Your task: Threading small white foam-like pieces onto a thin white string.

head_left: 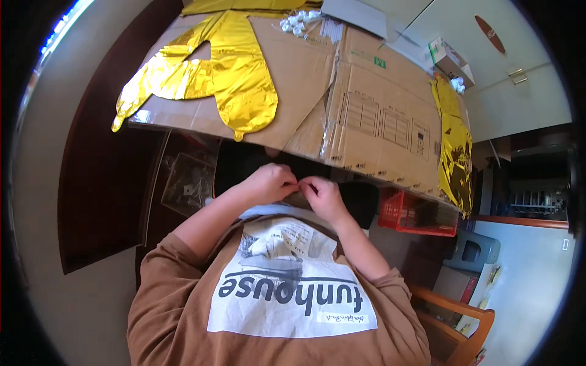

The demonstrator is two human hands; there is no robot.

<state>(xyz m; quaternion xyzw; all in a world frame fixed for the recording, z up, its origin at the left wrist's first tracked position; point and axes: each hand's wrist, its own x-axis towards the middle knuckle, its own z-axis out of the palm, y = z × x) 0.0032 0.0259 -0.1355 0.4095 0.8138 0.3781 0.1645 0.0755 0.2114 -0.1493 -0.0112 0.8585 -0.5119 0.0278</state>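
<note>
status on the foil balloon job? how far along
Done: nothing looks finished. The gold foil balloon lies flat and uninflated on the cardboard sheet. In hand: left hand and right hand pinch something small together near the chest; too small to identify. Left: a second gold foil piece hangs crumpled at the cardboard's right edge, untouched.

foil balloon (pixel 213 67) on cardboard (pixel 366 110) | crate (pixel 415 213) under right edge

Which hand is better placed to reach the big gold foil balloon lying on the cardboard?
Probably the left hand: the gold foil balloon lies up and left on the cardboard, on its side. The right hand would have to cross over.
</note>
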